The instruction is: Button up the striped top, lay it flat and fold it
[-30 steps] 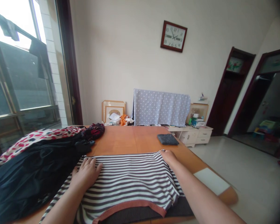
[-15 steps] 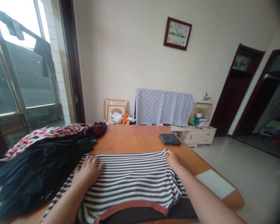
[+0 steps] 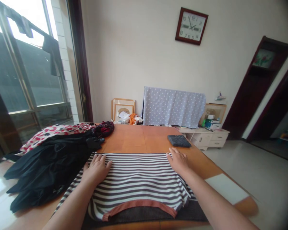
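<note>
I see my right hand has eased from its pinch, now open on the top edge of the striped shirt, flat on the wooden table; my left hand stays open on it.

"Those small blue-and-white boxes on the white cabinet: can you read them?"

"No, they're too small to tell. And your bare right forearm runs off the bottom edge."
</note>
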`<state>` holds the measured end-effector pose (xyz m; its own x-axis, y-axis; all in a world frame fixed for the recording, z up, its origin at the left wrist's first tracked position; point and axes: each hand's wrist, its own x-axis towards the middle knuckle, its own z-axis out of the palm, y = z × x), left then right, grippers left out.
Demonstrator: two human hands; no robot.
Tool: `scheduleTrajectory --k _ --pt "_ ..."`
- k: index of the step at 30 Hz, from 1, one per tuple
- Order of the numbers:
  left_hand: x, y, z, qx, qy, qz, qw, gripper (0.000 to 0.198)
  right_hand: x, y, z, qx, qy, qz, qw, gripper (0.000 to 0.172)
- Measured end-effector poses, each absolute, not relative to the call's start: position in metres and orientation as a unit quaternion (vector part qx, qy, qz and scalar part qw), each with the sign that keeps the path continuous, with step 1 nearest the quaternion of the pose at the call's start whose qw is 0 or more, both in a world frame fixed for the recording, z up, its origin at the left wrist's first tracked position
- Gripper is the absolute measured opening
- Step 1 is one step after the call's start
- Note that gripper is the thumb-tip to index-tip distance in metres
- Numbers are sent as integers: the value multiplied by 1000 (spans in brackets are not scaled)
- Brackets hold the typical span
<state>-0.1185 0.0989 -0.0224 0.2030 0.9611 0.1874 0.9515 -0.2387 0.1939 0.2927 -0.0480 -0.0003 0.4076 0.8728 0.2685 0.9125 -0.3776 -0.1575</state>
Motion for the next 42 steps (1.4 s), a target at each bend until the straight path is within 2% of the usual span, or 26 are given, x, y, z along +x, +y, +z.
scheduleTrajectory --k 3,7,12,15,17,20,24,28,32,38,42 --pt "-119 99 -22 774 618 134 14 69 295 -50 -11 -830 -553 25 74 64" --pt "-119 98 -22 776 616 134 14 69 297 -54 -12 -843 -531 54 63 63" --pt "-119 98 -22 776 615 136 11 70 258 -66 12 -796 -592 -1 126 59" --pt "-118 98 -23 780 611 139 5 70 214 -83 27 -684 -701 44 195 57" --pt "-118 98 -23 780 610 141 4 70 185 -97 30 -613 -757 89 206 59" --pt "-118 96 -22 780 608 147 6 69 158 -114 28 -543 -813 156 140 61" --pt "-118 95 -20 785 600 156 3 66 149 -122 27 -546 -812 181 97 61" --pt "-118 95 -20 787 596 161 1 64 142 -124 31 -557 -805 161 123 62" --pt "-118 92 -19 792 588 166 -6 61 137 -125 26 -528 -816 191 137 60" --pt "-115 77 3 816 555 162 -6 51 149 -122 21 -547 -745 242 295 50" --pt "-107 53 30 862 475 175 29 43 149 -130 22 -552 -745 216 306 46"
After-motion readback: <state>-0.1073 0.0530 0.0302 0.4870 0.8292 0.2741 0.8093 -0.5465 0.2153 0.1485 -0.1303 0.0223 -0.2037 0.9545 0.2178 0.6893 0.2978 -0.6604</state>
